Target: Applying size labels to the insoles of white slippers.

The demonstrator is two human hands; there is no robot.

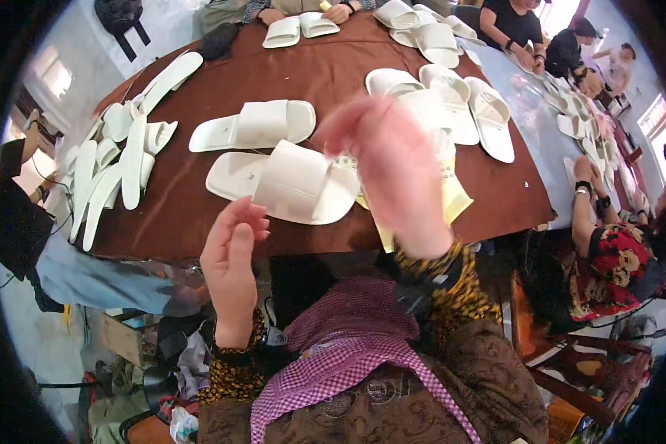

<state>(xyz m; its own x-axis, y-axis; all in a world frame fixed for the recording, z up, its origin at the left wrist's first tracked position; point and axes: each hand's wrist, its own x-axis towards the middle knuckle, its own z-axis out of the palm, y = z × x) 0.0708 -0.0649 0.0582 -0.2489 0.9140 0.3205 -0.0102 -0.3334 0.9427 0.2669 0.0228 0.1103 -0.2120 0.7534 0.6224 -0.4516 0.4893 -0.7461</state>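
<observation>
Two white open-toe slippers lie side by side on the brown cloth before me, the near slipper (292,185) overlapping the place closest to my hands and the far slipper (255,124) just beyond it. My left hand (233,248) is at the near slipper's front edge, fingers curled together with the thumb against them; whatever they pinch is hidden. Smeared by motion, my right hand (392,166) is raised over the right end of the near slipper, and its fingers are unclear. Beneath it a yellow printed sheet (455,198) shows in part.
White slippers are heaped at the left (133,159), with more slippers (488,111) on the right of the brown table (333,81). Across from me, a person's hands (338,12) are near another pair of slippers (301,31). Several people work at a pale table (529,122) to the right.
</observation>
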